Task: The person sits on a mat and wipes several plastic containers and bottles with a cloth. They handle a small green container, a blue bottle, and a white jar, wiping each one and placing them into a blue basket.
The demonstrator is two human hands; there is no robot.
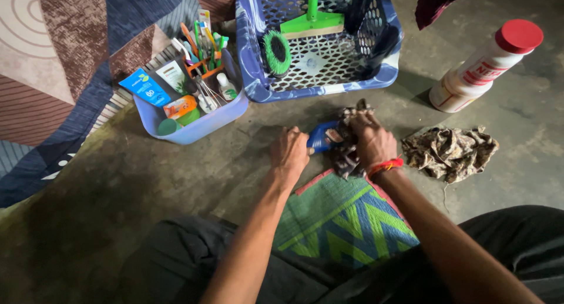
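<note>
Lavender plastic marks the far left of your work area: a small tub [194,124] packed with tubes, brushes and small bottles, standing on the concrete floor [147,180] at the edge of a patterned rug [64,63]. Keep your elbow clear of it while you rub.

Your left hand [289,153] is curled shut around one end of the small blue object [320,137], fingers folded over it, so only its right end shows. Hold that grip firm and low against the floor, so the piece cannot twist under pressure.

Behind your hands, the blue perforated basket [320,45] holds a round green scrub brush [276,52] and a green-handled brush [311,19]; it sits near but apart from your hands.

Your right hand [372,140] is bunched closed over a dark mottled rag [346,154], pressing it against the blue object. Judging by that, wiping is the step in hand: work in short strokes away from your left fingers, and refold the cloth so a fresh patch meets the surface.

Below your wrists lies a green and blue woven mat [341,219].

Further right, a second crumpled rag [449,151] lies loose on the floor, and beyond it a white bottle with a red cap [487,66] lies tilted, well apart from your hands.
</note>
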